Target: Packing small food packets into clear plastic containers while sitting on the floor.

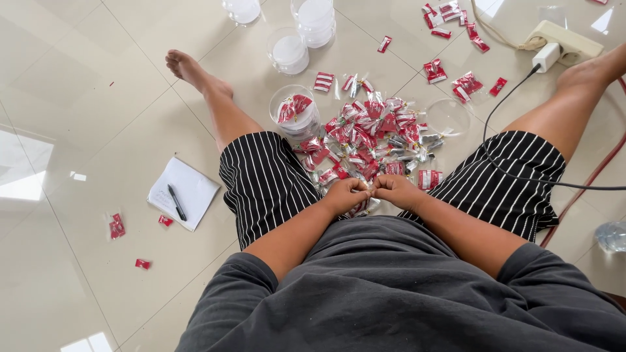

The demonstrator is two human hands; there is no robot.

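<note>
Both hands meet low over the tiled floor point(98, 117), between the knees: left hand point(344, 194) and right hand point(395, 189) pinched together on one small red sachet point(362, 206) at the near edge of the sachet pile point(372, 140). Best gripped close to the seam, pulled apart evenly, kept above the open clear jar point(295, 111) just left of the pile.

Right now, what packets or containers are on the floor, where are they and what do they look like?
Packet pile: between the legs, small red-and-white wrappers.
Open jar: beside pile, clear, round, some packets inside.
Closed jars: farther away, clear, white-filled.
Both hands pinch one packet.
</note>
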